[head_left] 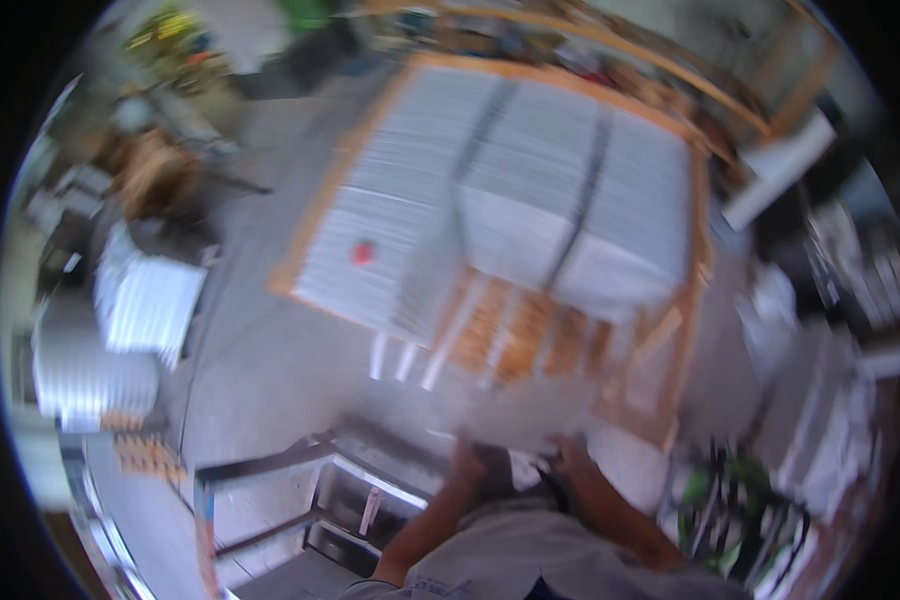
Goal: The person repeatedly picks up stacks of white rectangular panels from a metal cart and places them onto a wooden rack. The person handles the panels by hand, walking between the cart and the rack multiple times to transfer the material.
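Motion blurs the whole picture. My left hand (pixel 467 462) and my right hand (pixel 571 456) are held out in front of my body, a little apart. Between and just beyond them is a pale grey sheet (pixel 530 406), its outline smeared; both hands appear closed on its near edge. Past the sheet, a large stack of white slatted panels (pixel 390 210) lies in a wooden frame (pixel 320 220). Two dark straps (pixel 582 190) cross the stack. A small red object (pixel 362 252) rests on its left part. Wooden slats and white strips (pixel 500 325) show at the near side.
A dark metal-framed cart (pixel 270 465) stands close at my left. Farther left are white ribbed stacks (pixel 150 300) and a small wooden pallet (pixel 148 456). Green and black gear (pixel 735 505) lies near my right, beside white wrapped material (pixel 820 430). Wooden shelving (pixel 610 35) runs behind.
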Available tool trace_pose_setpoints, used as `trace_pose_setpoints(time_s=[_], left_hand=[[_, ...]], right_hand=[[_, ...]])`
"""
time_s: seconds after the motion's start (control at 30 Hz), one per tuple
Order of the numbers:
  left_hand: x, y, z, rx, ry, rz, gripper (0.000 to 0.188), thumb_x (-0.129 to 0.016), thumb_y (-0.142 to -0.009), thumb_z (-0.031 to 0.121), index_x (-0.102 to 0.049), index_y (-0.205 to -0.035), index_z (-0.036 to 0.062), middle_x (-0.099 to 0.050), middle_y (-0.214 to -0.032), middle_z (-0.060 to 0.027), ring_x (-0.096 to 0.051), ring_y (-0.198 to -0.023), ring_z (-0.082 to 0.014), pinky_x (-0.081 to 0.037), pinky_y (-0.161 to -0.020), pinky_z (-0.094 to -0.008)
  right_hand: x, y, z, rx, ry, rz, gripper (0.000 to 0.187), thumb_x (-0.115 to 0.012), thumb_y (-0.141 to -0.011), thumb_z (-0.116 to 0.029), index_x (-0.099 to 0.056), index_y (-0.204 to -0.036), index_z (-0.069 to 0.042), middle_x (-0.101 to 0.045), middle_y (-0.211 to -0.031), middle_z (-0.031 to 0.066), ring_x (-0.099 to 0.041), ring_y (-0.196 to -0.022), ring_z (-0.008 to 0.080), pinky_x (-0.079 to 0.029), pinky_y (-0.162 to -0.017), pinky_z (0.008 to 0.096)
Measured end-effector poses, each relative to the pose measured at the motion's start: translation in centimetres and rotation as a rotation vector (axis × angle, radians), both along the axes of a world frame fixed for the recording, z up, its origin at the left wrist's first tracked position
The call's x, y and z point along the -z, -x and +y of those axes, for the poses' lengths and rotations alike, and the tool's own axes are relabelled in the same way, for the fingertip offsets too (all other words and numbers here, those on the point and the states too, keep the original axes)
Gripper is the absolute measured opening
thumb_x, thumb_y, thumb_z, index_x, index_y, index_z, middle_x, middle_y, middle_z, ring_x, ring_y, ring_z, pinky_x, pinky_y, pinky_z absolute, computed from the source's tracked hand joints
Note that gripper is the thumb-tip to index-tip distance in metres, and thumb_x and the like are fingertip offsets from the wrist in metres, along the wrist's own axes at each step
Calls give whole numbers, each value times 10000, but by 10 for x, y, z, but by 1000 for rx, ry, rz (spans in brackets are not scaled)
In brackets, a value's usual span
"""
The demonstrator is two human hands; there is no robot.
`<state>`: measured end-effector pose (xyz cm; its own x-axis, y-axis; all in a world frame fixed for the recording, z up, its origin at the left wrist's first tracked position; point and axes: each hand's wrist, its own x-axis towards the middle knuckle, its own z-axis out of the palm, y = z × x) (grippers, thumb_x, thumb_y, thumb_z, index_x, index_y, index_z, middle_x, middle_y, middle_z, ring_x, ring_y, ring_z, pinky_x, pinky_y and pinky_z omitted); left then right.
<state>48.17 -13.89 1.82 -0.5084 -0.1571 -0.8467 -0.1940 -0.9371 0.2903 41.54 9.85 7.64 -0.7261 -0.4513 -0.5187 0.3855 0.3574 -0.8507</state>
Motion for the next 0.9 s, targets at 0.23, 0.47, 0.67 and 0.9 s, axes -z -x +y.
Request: trace_pose_setpoints(time_s=[0.23,0.47,0.67,0.9], left_hand=[[35,59,-27,174,-240,-28,372,-443,-835,102,-404,-1194,14,-506,-1150,-153,-504,-1069,-295,-431,-911,-474],[-13,138,51,266,-42,-16,377,-466,-802,18,-390,-1170,-13,-475,-1127,-161,-500,-1021,-324,-468,-822,-480],[25,138,86,727,782,177,420,-732,-646,121,-530,-1002,28,-593,-911,-195,-565,-888,-374,-460,-779,-416],[17,179,111,595,607,109,350,-625,-714,55,-482,-1030,3,-540,-993,-165,-557,-919,-308,-478,-791,-410]], right_hand=[[47,35,25,571,434,-646,298,-574,-750,-48,-509,-1029,37,-563,-1025,152,-560,-958,256,-461,-841,342],[23,81,81,1126,638,-827,305,-582,-752,-46,-505,-1043,5,-537,-1041,133,-515,-1020,270,-475,-867,412],[34,77,79,1366,865,-659,300,-532,-800,-83,-491,-1085,2,-541,-1072,130,-514,-1039,271,-455,-878,403],[52,120,58,1423,710,-785,275,-576,-753,-53,-506,-1005,32,-545,-985,172,-581,-894,312,-521,-777,416]])
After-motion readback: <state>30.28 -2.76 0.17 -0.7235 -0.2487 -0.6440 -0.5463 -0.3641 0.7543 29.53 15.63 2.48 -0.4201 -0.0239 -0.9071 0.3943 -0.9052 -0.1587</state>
